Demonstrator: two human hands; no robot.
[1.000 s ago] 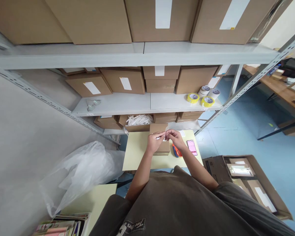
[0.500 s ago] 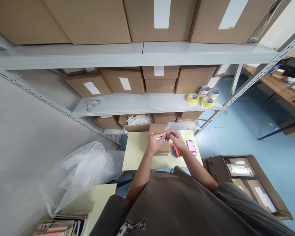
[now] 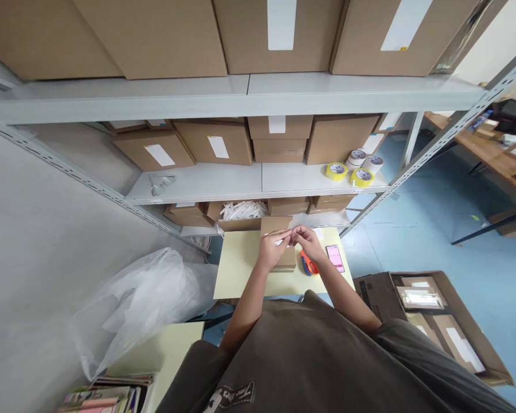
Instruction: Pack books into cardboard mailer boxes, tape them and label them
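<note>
My left hand (image 3: 272, 246) is closed, with a small white slip (image 3: 279, 242), label-like, showing under its fingers. The fingertips of my right hand (image 3: 306, 238) are pinched together and meet those of the left at the slip's edge. Most of the slip is hidden by the fingers. Below both hands lies a stack of flat brown cardboard boxes (image 3: 286, 261) on a pale yellow table (image 3: 236, 264). An orange and blue tape roll or dispenser (image 3: 308, 264) sits right of the stack, partly behind my right wrist. Farther right is a phone (image 3: 335, 258) with a pink screen.
Grey metal shelving (image 3: 189, 180) with cardboard boxes rises in front. Yellow tape rolls (image 3: 336, 171) stand on its middle shelf. A carton of white pieces (image 3: 243, 210) is lower down. Clear plastic bagging (image 3: 155, 287) lies left; an open carton of parcels (image 3: 434, 327) stands on the floor at right.
The view has shifted very slightly. Both hands stay together over the stack, with the white slip still between them.
</note>
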